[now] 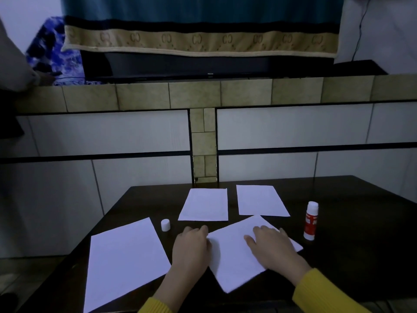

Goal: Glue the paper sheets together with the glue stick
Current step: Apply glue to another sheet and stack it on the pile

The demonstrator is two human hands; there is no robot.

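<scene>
On the dark bench [352,256], with the tilted sheet [234,265] under the hands taken as the landmark, a large white sheet [126,260] lies well to its left, near the bench's front left edge and turned slightly askew. Between that sheet and the tilted sheet, a little farther back, a small white cap [165,225] stands upright on the bare wood. The left hand [191,247] rests palm down at the tilted sheet's left edge, fingers loosely bent, fingertips touching the paper's corner; it holds nothing. Behind the tilted sheet a smaller sheet [204,205] lies flat, apart from it. The tilted sheet itself lies rotated like a diamond, its far corner just overlapping the front edge of another sheet [259,199] behind it and to the right. The right hand [270,247] presses flat on the tilted sheet with fingers spread and straight. Right of the tilted sheet, near its right corner but apart from it, the glue stick [311,220] stands upright, uncapped, white with a red label. Yellow sleeves [325,294] cover both wrists.
</scene>
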